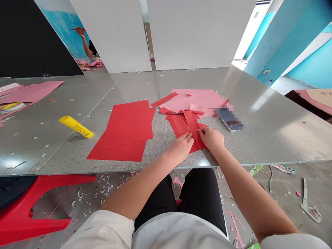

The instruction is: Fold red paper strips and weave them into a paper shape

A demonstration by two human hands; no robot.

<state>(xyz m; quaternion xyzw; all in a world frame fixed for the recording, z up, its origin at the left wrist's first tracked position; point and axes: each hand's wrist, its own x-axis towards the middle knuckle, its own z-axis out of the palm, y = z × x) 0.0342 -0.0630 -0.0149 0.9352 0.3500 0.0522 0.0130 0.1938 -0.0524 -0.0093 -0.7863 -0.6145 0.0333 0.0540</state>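
My left hand [182, 148] rests on cut red paper [178, 125] near the table's front edge, its fingers laid over the paper. My right hand [213, 139] is closed, with bent fingers gripping the right side of a folded red paper strip [192, 121]. The two hands are a little apart. A dark, thin pen-like tool [174, 113] lies across the red pieces just beyond them. Behind these spreads a pink paper sheet [201, 95] with scraps on it. Parts of the red paper are hidden under my fingers.
Red paper sheets [127, 121] lie stacked to the left, beyond them a yellow glue stick [76, 127]. A phone [229, 119] is at the right. Pink papers [33, 92] lie far left. A red stool [15, 221] stands below. Another person's hand [81, 33] shows behind the white panels [202, 34].
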